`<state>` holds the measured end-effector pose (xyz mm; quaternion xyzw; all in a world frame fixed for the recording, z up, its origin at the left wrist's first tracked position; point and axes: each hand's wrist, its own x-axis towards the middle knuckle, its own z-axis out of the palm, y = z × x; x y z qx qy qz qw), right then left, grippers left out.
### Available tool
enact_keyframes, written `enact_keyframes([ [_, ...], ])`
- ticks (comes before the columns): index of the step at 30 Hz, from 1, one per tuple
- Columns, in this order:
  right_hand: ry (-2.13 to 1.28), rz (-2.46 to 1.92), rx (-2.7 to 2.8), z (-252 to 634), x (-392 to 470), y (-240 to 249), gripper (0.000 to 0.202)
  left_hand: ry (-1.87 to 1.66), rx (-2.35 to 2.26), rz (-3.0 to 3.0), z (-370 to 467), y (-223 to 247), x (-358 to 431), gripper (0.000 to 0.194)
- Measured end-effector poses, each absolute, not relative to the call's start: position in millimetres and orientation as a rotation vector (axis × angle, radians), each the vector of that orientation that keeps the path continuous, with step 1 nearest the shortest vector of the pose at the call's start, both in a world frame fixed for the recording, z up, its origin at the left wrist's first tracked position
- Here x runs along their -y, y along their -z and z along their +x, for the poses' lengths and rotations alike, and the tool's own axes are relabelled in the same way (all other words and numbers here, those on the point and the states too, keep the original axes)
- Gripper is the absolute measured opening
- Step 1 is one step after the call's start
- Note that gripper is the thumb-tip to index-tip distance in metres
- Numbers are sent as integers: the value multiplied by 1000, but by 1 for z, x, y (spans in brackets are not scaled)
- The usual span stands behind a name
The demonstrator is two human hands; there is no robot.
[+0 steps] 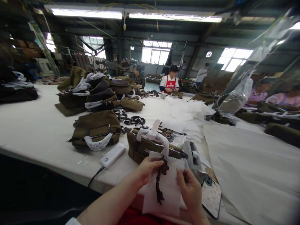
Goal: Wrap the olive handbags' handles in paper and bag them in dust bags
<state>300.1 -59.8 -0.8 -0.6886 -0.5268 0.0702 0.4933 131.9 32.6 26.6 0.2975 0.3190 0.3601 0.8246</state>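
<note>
An olive bag (142, 147) with a white-wrapped handle (165, 143) stands at the table's front edge. From the handle hangs a dark brown charm with a chain or cord (159, 181), lying over a sheet of thin white paper (172, 190). My left hand (148, 168) pinches the charm's upper part and the paper's left side, thumb on top. On the right, my right hand (188, 184) grips the paper's upper right edge between thumb and fingers.
A white power bank (113, 155) with a cable, another olive bag (96, 128) and a bag pile (93, 90) are left. A tape dispenser (193, 154) and phone (211, 195) are right. Black straps (134, 120) lie behind. A person in a red apron (170, 82) sits across.
</note>
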Motion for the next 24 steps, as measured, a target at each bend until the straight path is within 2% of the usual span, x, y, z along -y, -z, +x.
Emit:
enact_keyframes([
  [6,-95,-1508,1558,259,41,-26,24,-825,-658,770,135,-29,-26,31],
  [12,-338,-1626,1644,251,26,-41,29,-930,-786,1026,130,-28,-25,20],
  [17,-533,-1594,1587,255,28,-45,37,-876,-638,1173,121,-26,-27,29],
  [20,-656,-1541,1569,259,30,-44,39,-847,-705,1125,119,-27,-29,29],
  [24,-461,-1609,1344,272,32,-34,37,-805,-696,974,116,-31,-33,35],
])
